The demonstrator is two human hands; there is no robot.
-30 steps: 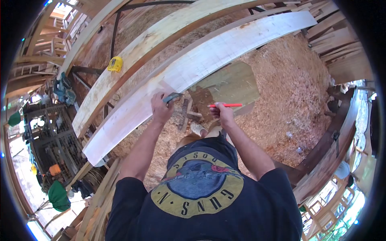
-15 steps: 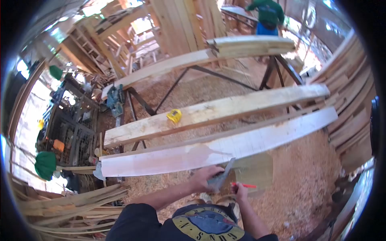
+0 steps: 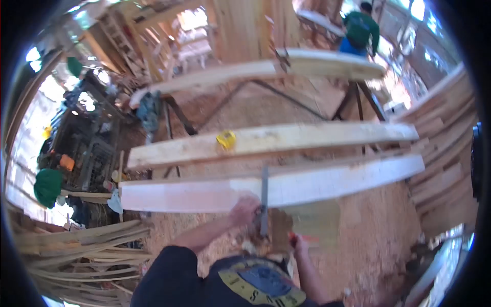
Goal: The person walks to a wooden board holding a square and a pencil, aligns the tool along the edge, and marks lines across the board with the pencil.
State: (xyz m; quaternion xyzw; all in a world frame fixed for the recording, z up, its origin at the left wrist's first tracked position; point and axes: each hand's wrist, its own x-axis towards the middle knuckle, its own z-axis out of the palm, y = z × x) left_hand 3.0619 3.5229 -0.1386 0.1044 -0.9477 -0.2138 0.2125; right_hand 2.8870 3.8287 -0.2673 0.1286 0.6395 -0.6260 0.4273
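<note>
A combination square (image 3: 264, 190) lies across the nearest pale plank (image 3: 327, 185), its metal blade pointing away from me and its lower end hanging past the near edge. My left hand (image 3: 245, 210) is closed around the square's dark head, at that edge of the plank. Lower and to the right, my right hand (image 3: 300, 243) grips a red pencil (image 3: 309, 239), smeared by motion and apart from the wood. On the thick beam (image 3: 302, 138) beyond sits a yellow tape measure (image 3: 225, 139).
Farther back, another long beam (image 3: 220, 78) rests on dark metal trestles (image 3: 353, 105). A teal power tool (image 3: 149, 110) stands by its left end. Stacked boards (image 3: 445, 163) line the right side; thin strips (image 3: 92, 248) lie lower left. A person in green (image 3: 361, 29) is at the back.
My left hand has brought the square up and left onto the plank, turning its blade from slanted to nearly straight. My right hand, with the red pencil, stays low. The view has shifted.
</note>
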